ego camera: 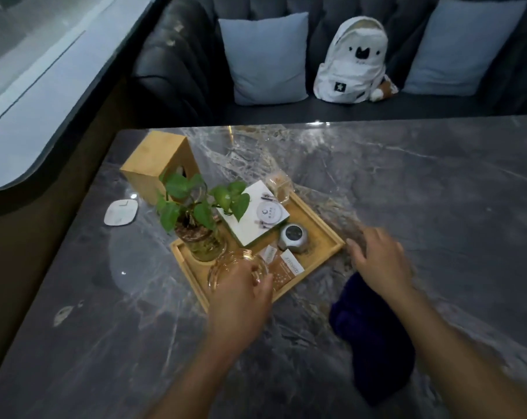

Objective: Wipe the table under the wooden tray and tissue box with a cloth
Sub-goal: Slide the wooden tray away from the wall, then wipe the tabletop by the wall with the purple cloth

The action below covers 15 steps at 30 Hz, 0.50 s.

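A wooden tray [322, 228] lies at an angle on the dark marble table [422, 192]. It carries a potted plant in a glass jar [201, 234], a white card [256, 219], a small round grey device [293, 238], a glass ashtray [226, 264] and packets. Behind it stands a wooden tissue box [153, 167]. My left hand [241, 294] rests on the tray's near edge at the ashtray. My right hand [380, 258] hovers by the tray's right corner, fingers spread, blurred. A dark blue cloth [374, 340] lies on the table under my right forearm.
A white flat square object [120, 212] lies left of the tissue box. A dark sofa with two grey cushions [265, 55] and a white backpack [352, 62] runs behind the table. A window ledge [29, 101] is on the left.
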Each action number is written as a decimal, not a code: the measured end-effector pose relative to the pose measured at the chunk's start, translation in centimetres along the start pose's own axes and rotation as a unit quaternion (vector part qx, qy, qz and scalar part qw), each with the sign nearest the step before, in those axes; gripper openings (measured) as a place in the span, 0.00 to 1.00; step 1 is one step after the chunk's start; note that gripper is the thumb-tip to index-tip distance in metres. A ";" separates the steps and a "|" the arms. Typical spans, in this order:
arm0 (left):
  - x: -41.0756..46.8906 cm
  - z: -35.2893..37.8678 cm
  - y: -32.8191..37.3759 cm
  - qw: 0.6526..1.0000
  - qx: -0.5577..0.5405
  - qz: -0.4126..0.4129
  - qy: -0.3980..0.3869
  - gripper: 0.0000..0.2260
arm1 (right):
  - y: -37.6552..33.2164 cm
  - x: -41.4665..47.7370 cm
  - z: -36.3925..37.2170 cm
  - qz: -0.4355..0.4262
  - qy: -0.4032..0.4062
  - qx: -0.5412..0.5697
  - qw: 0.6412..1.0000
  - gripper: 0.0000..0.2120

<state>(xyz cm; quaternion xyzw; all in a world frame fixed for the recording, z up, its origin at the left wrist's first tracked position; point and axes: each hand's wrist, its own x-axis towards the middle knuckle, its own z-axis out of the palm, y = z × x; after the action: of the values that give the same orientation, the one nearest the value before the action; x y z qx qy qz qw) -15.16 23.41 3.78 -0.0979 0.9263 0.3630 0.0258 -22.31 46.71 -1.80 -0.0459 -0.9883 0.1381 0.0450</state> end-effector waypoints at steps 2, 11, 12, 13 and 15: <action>0.2 2.8 0.7 0.997 0.028 0.037 -0.060 0.12 | 0.9 -1.6 -0.5 0.022 -0.008 0.011 1.000 0.16; -1.3 11.7 3.2 0.966 0.086 0.138 -0.203 0.16 | 3.8 -9.3 -1.2 0.048 -0.050 0.051 0.996 0.23; -1.5 12.1 3.4 0.963 0.087 0.146 -0.207 0.15 | 4.0 -9.9 -1.0 0.041 -0.064 0.055 0.996 0.26; -1.7 12.4 3.7 0.963 0.076 0.146 -0.213 0.13 | 4.0 -10.4 -0.9 0.028 -0.075 0.060 0.995 0.29; -1.9 12.9 4.2 0.965 0.035 0.136 -0.222 0.10 | 4.1 -11.3 -0.3 0.001 -0.088 0.062 0.994 0.34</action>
<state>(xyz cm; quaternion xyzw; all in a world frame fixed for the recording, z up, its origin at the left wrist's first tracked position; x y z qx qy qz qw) -14.40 35.42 -2.67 0.1124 0.9140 0.3434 0.1846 -10.81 49.52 -3.54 -0.0313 -0.9779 0.2030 -0.0393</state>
